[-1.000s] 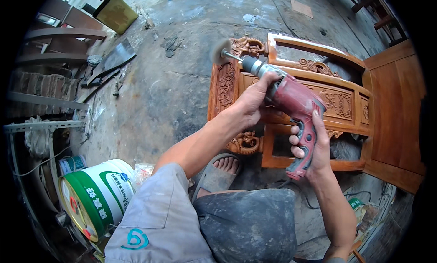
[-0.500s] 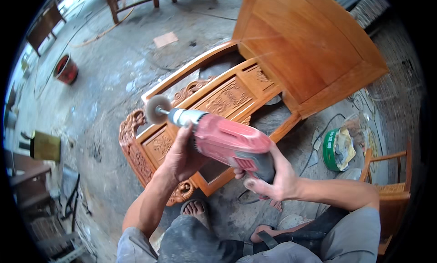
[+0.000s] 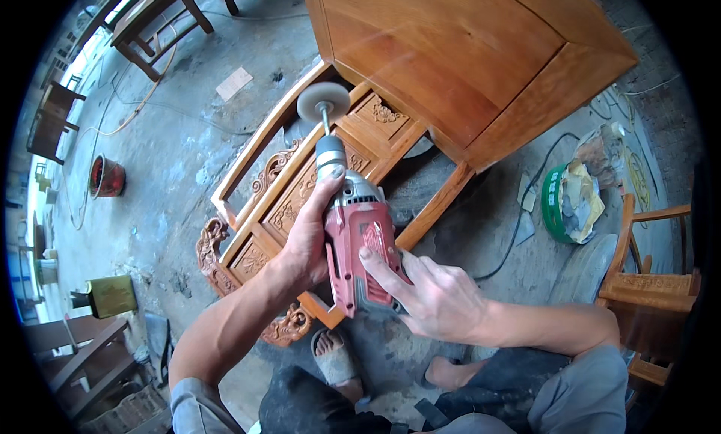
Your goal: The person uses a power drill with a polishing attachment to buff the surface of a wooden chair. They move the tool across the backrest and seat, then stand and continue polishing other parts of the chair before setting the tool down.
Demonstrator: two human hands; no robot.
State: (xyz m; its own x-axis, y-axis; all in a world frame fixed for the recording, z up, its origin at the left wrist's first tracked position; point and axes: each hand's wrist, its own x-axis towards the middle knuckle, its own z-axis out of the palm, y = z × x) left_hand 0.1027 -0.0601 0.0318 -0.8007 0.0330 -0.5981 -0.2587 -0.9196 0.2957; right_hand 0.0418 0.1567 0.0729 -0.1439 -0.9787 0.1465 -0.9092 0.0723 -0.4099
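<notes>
A red and grey power drill [image 3: 360, 242] is in both my hands above the furniture, pointing away from me. Its chuck carries a pale round buffing wheel [image 3: 314, 100] on a thin shaft. My left hand [image 3: 306, 242] is closed around the drill's front, thumb up near the chuck. At the rear, my right hand [image 3: 443, 295] grips the drill, its index finger lying along the housing; the handle is mostly hidden. Below lies a wooden chair with a carved backrest [image 3: 259, 235] on the floor, its broad smooth seat [image 3: 443, 66] standing up at the far side. The wheel appears above the backrest frame.
A green tub [image 3: 554, 205] with crumpled material stands right, near a dark cord [image 3: 518, 231] on the floor. A wooden chair [image 3: 646, 291] is at the right edge. To the left are a red bucket [image 3: 109, 177], an olive can [image 3: 113, 297] and wooden pieces [image 3: 82, 351].
The drill has swung from pointing left to pointing away from me, and its wheel has moved right and farther off. My right index finger now lies on the housing. The view has shifted.
</notes>
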